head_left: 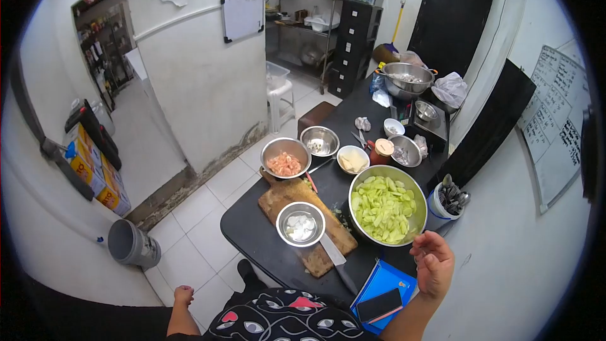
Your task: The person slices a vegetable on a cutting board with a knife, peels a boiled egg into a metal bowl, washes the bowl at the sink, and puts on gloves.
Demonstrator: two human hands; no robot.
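Note:
My right hand (434, 264) is raised just off the near right rim of a large metal bowl (419, 230) full of sliced green vegetable (384, 208). Its fingers are loosely bent and apart, with nothing seen in them. Low at my left side, over the floor, hangs my left hand (184, 295), fingers curled in and no object visible. Before me a wooden cutting board (334, 230) carries a small metal bowl (302, 244) with white pieces in liquid. A knife (336, 257) lies across the board's edge, its dark handle toward me.
Behind the board stand a bowl of pinkish chopped meat (284, 164), another metal bowl (320, 149), a white bowl of pale slices (353, 161), scissors (361, 139) and garlic (362, 124). A phone (379, 305) rests on a blue notebook (377, 280). A grey bin (129, 244) stands on the floor.

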